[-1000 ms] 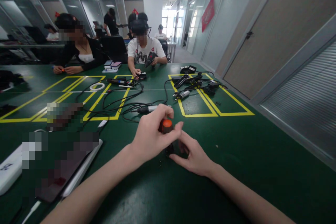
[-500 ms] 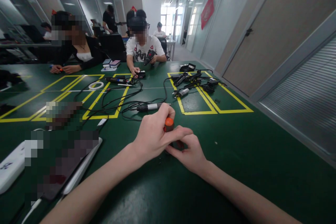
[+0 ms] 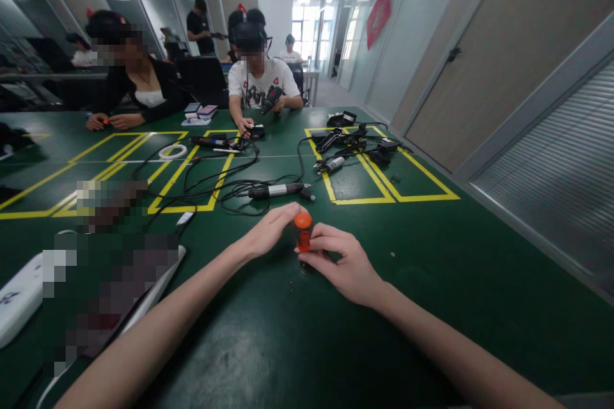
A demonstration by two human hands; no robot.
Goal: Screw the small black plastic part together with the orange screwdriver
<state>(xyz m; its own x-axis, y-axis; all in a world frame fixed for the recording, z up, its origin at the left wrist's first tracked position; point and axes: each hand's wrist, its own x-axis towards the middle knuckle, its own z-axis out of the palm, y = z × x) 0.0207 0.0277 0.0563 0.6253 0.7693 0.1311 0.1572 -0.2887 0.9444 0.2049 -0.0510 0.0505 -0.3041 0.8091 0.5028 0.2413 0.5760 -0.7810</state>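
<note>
A small orange-handled tool [image 3: 302,230] stands upright on the green table [image 3: 432,307], its dark lower end touching the surface. My right hand [image 3: 343,265] is closed round the tool's lower part, thumb and fingers pinching it. My left hand [image 3: 268,230] rests against the handle from the left, fingers curled loosely and touching its orange top. Whatever lies under the tool's tip is hidden by my fingers.
A corded electric tool [image 3: 278,190] and tangled black cables [image 3: 220,182] lie just beyond my hands among yellow tape boxes. More tools [image 3: 355,144] sit far right. A white device [image 3: 19,297] lies at left. Two people [image 3: 256,80] sit across the table, working.
My left hand has loosened from a full grip over the handle to a light touch. My right hand has come up to pinch the tool below its orange top.
</note>
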